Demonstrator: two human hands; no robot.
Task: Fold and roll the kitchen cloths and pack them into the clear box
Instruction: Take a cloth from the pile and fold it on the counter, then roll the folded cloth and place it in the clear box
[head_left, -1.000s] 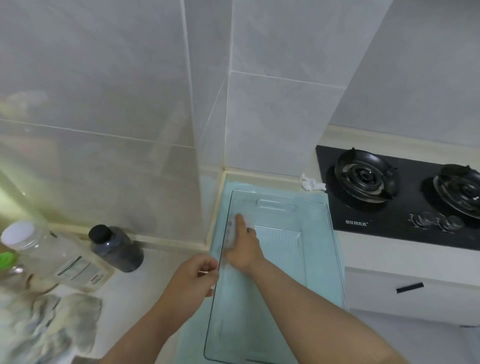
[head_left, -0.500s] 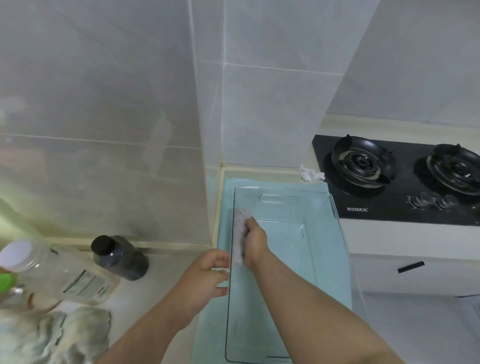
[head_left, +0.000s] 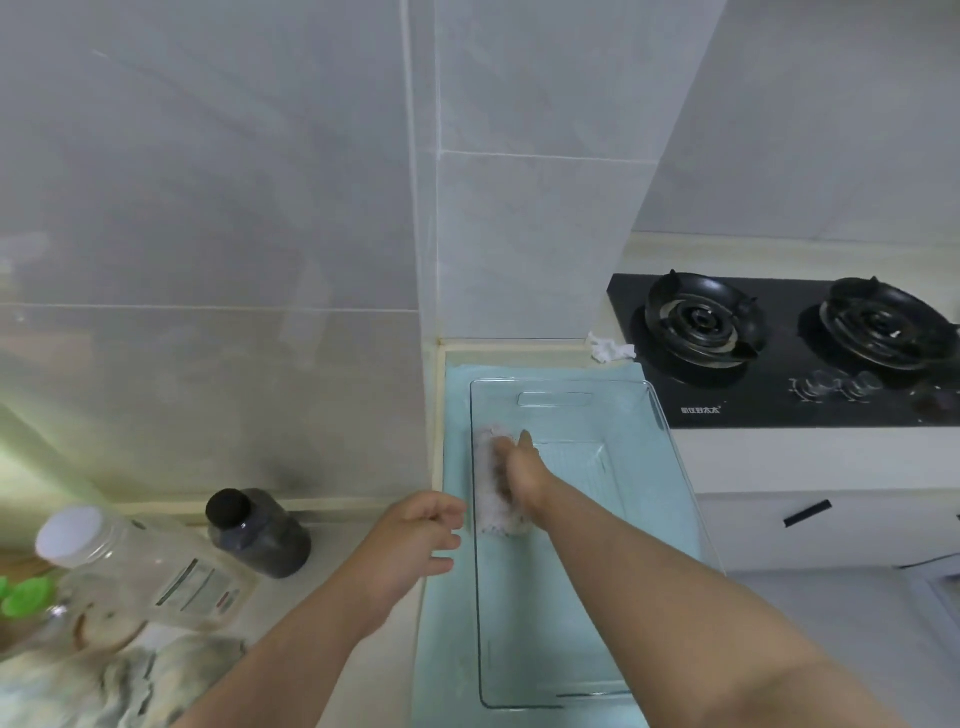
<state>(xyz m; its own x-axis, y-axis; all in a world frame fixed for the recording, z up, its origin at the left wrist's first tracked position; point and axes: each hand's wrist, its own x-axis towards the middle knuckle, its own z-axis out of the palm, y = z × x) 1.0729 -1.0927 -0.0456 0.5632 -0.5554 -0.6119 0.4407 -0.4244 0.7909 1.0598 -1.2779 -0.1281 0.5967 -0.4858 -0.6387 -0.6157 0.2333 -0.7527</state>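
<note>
A clear plastic box (head_left: 558, 385) stands on a pale blue mat (head_left: 447, 613) in the counter corner. Inside it, a rolled whitish cloth (head_left: 493, 514) lies lengthwise along the left wall. My right hand (head_left: 522, 470) reaches into the box and grips the far half of the roll, fingers curled over it and thumb pointing away. My left hand (head_left: 415, 540) hovers just outside the box's left rim with loosely curled fingers, holding nothing. A heap of crumpled grey-white cloths (head_left: 104, 686) lies at the bottom left.
A clear bottle with a white cap (head_left: 140, 566) and a dark jar (head_left: 260, 535) stand left of the mat by the tiled wall. A black gas hob (head_left: 779, 358) sits at the right, with a crumpled white tissue (head_left: 608, 351) beside it.
My left hand has come off the box's left rim and drawn back a little. My right hand keeps the roll against the left wall, which now shows more fully.
</note>
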